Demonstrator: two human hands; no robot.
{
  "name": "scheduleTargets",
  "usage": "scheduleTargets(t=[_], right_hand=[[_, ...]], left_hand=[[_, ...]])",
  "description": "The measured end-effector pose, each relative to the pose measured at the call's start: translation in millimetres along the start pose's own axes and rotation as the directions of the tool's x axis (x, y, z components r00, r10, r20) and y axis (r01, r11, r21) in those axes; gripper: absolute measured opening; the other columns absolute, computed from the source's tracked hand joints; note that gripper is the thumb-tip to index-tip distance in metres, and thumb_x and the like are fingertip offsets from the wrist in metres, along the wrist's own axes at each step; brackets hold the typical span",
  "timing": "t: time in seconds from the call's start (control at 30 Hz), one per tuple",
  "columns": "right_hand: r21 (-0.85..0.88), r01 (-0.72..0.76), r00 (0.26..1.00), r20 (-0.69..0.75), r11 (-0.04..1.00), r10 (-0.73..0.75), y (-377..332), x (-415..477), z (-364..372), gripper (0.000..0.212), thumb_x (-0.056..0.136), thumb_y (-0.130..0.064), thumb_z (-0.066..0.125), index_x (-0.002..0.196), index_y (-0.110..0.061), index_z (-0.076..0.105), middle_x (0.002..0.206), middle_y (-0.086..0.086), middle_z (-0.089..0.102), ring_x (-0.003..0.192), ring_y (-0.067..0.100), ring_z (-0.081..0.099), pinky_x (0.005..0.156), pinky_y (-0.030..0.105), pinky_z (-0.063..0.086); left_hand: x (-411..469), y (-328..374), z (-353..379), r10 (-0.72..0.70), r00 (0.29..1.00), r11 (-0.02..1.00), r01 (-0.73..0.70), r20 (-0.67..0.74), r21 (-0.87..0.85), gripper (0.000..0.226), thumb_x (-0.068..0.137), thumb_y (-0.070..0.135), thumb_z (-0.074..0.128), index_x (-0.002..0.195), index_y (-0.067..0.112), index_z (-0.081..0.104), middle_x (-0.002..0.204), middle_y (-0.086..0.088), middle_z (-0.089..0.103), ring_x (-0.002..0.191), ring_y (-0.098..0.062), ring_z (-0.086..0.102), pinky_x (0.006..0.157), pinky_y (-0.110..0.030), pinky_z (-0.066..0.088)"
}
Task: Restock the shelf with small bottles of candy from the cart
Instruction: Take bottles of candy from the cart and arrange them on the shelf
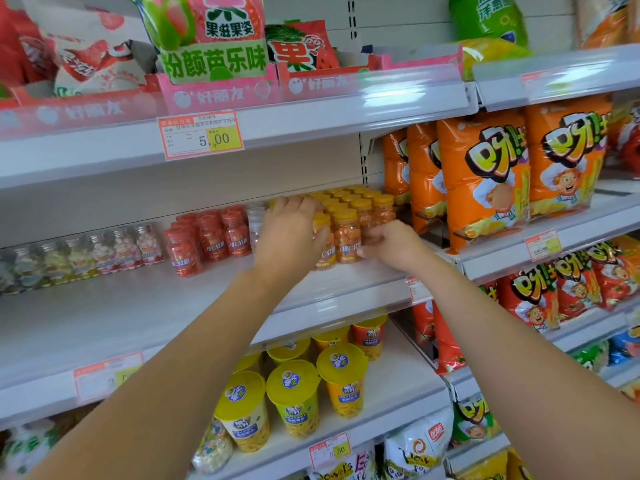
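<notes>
Small clear plastic bottles of orange candy with yellow caps: a block standing on the white metal shelf, between both sets of fingers. Left hand: fingers curled over the leftmost caps, thumb against a front bottle. Right hand: fingers curled round the front right bottle.

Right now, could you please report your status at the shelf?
Left hand, right hand gripping yellow-capped bottles. Bottles on shelf. Red-capped bottles close left, snack bags right.
</notes>
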State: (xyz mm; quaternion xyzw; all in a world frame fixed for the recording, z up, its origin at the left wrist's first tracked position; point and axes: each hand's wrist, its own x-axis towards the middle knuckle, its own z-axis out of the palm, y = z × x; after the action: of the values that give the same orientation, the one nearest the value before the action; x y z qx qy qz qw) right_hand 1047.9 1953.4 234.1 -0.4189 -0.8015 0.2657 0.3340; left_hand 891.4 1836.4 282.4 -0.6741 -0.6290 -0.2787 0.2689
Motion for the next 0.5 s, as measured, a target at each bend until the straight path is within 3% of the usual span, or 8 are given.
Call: scheduleTargets(t=[0.1, 0.17, 0.2, 0.27, 0.37, 0.5], right_hand=[[0.177, 0.108, 0.957, -0.285, 0.978, -0.055, -8, -18, -2, 0.019, 0.085, -0.022, 0.07, 0.102, -0.015, 0.07, 0.097, -0.002, 0.069, 0.09, 0.01, 0.061, 0.084, 0.029, 0.05], [0.21, 0.257, 0.899, -0.41, 0.943, -0.153, -18, -44, -4, 0.006, 0.086, -0.023, 0.067, 0.082, -0.019, 0.067, 0.078, -0.007, 0.065, 0.075, 0.008, 0.059, 0.074, 0.026, 0.049], [0.23, 0.294, 0.887, -0.427, 0.928, -0.176, -24, -60, -4, 0.016, 0.087, -0.025, 0.067, 0.073, -0.019, 0.061, 0.069, -0.007, 0.059, 0.067, 0.008, 0.054, 0.068, 0.025, 0.045], [0.297, 0.316, 0.914, -0.35, 0.901, -0.205, -32, -96, 2, 0.031, 0.088, -0.026, 0.066, 0.065, -0.011, 0.052, 0.061, -0.002, 0.048, 0.061, 0.011, 0.046, 0.063, 0.029, 0.04], [0.29, 0.236, 0.972, -0.061, 0.928, -0.228, -21, -152, 26, 0.038, 0.089, -0.024, 0.066, 0.063, -0.003, 0.048, 0.056, 0.001, 0.04, 0.054, 0.008, 0.039, 0.057, 0.024, 0.033], [0.198, 0.038, 0.966, 0.245, 0.979, -0.087, 28, -220, 75, 0.039, 0.088, -0.029, 0.066, 0.061, -0.01, 0.045, 0.055, -0.006, 0.037, 0.049, 0.003, 0.035, 0.056, 0.025, 0.029]], left_hand=[[-45, 16, -8, 0.041, 0.991, 0.968, -0.07, -0.124, -0.24, 0.013, 0.089, 0.027, 0.058, 0.085, 0.015, 0.061, 0.084, 0.002, 0.06, 0.085, -0.019, 0.051, 0.071, -0.026, 0.036], [-83, 30, -12, 0.004, 0.996, 0.929, -0.036, -0.088, -0.369, 0.027, 0.09, 0.036, 0.053, 0.068, 0.021, 0.049, 0.067, 0.011, 0.047, 0.067, -0.012, 0.045, 0.059, -0.025, 0.032], [-102, 35, -13, -0.004, 0.998, 0.915, -0.021, -0.059, -0.403, 0.033, 0.09, 0.041, 0.049, 0.063, 0.022, 0.042, 0.06, 0.011, 0.041, 0.059, -0.011, 0.041, 0.055, -0.026, 0.031], [-142, 38, -9, 0.012, 1.0, 0.909, -0.015, -0.011, -0.416, 0.042, 0.09, 0.044, 0.044, 0.056, 0.021, 0.035, 0.051, 0.007, 0.032, 0.05, -0.012, 0.033, 0.05, -0.028, 0.028], [-204, 34, 9, -0.038, 0.981, 0.893, 0.118, 0.189, -0.435, 0.05, 0.089, 0.049, 0.042, 0.051, 0.021, 0.027, 0.045, 0.003, 0.024, 0.045, -0.015, 0.028, 0.047, -0.028, 0.021], [-286, 26, 40, -0.154, 0.819, 0.859, 0.388, 0.553, -0.335, 0.051, 0.094, 0.042, 0.05, 0.053, 0.018, 0.032, 0.047, 0.002, 0.031, 0.045, -0.015, 0.035, 0.05, -0.03, 0.025]])
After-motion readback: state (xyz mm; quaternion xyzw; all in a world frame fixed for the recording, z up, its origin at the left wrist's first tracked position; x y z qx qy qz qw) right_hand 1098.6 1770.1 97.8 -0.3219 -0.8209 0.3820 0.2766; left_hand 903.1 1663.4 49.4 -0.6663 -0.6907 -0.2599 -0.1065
